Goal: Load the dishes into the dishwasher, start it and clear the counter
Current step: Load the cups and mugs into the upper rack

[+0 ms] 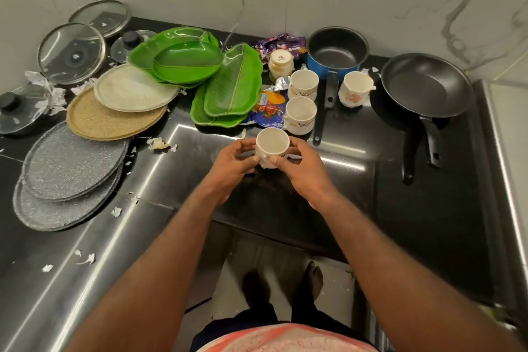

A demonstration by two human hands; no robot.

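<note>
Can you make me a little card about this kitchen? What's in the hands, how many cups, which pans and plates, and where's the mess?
held: white cup, gripped by left hand and right hand
other cups: three, standing on the counter
pans: blue saucepan, black frying pan
plates: green leaf plates, grey plates
lids: glass lids, far left
mess: wrappers, white scraps
</note>
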